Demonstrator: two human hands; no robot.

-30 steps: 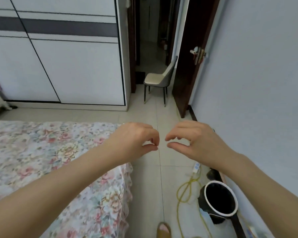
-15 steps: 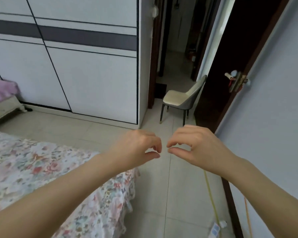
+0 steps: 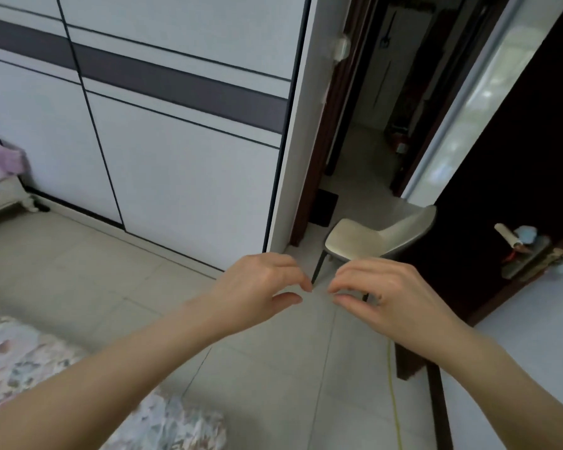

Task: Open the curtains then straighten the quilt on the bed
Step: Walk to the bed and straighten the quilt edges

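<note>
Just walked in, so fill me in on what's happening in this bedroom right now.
A person stands beside the bed with both arms stretched out in front. The left hand and right hand hover close together over the tiled floor, fingers loosely curled, holding nothing. The floral quilt lies at the lower left, untouched. Ahead are a white wardrobe, a pale chair by the open dark door. No curtains are in view.

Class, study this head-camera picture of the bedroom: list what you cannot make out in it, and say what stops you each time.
- Curtains: none in the head view, so open or closed cannot be told.
- Floral quilt: cut off by the left and bottom edges, blurred; its neatness is unclear.
- Chair: its front legs are partly hidden behind the left hand and right hand.
- Door handle: blurred; what hangs on it is unclear.
</note>
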